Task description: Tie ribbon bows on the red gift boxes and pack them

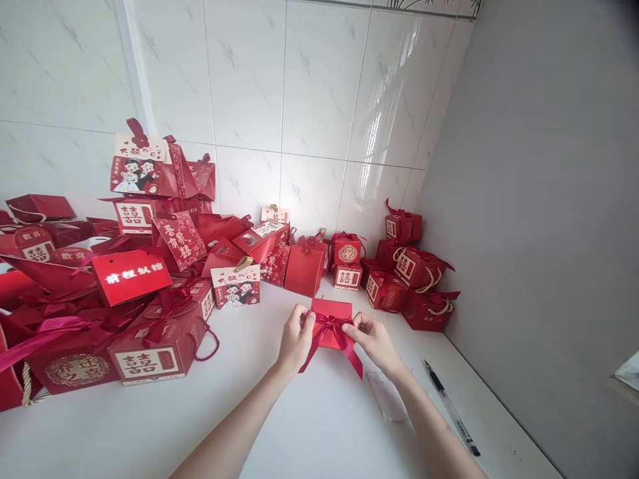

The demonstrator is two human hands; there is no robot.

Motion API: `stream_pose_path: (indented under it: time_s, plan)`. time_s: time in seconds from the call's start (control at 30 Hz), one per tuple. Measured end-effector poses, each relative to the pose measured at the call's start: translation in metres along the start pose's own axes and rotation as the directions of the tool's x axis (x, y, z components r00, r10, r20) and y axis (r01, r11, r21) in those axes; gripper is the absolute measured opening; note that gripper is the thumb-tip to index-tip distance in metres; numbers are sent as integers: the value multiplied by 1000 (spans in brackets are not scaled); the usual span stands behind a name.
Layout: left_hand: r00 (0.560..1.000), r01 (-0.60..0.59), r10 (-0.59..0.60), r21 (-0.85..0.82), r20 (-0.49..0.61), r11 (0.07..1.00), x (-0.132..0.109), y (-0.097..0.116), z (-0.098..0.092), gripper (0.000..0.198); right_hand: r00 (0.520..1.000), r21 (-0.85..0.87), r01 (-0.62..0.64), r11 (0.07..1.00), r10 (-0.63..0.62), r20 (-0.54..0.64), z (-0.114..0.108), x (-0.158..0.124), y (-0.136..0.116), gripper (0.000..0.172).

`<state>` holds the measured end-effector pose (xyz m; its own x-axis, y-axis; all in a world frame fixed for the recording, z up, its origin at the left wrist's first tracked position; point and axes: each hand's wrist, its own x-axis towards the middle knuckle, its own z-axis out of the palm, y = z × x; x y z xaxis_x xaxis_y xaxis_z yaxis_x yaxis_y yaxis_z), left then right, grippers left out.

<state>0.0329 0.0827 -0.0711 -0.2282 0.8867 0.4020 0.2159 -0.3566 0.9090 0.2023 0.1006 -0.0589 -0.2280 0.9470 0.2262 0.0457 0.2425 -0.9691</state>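
A small red gift box (331,308) sits on the white table in front of me, tied with a dark red satin ribbon (355,362). The ribbon forms a bow on the box's near side, and its two tails hang down toward me. On the left of the bow, my left hand (298,334) pinches a ribbon loop between thumb and fingers. My right hand (370,338) pinches the loop on the other side. The fingertips of both hands partly cover the loops.
A large heap of red gift boxes (150,356) fills the left side. More boxes (382,291) are stacked against the right wall, with two small ones (347,253) at the back. A pen (452,407) and a clear plastic packet (386,396) lie by my right forearm.
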Motion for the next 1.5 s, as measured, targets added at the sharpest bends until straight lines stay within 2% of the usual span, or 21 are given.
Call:
stream_pose_path:
  time_s: [0.17,0.37,0.7,0.97,1.2,1.5]
  plan:
    - [1000,3,-3,-73,-4,997,-1,-6,3,27,997,144,-56,988,47,65,-1,1,4,54]
    - [997,17,-21,-54,-79,998,-3,-7,8,26,995,243,-43,969,21,96,-2,4,14,48]
    - [995,17,-18,-19,-97,1000,-2,-6,11,24,998,331,-38,943,19,62,0,3,17,44]
    - [998,41,-43,-40,-40,998,0,-4,5,25,998,324,-51,945,34,57,0,3,14,47]
    - [998,61,-61,-2,-31,998,-1,2,5,37,997,313,-42,949,21,72,1,4,17,44]
    - [1000,-12,12,15,22,1000,3,-2,3,38,996,338,-64,939,37,84,1,3,16,48]
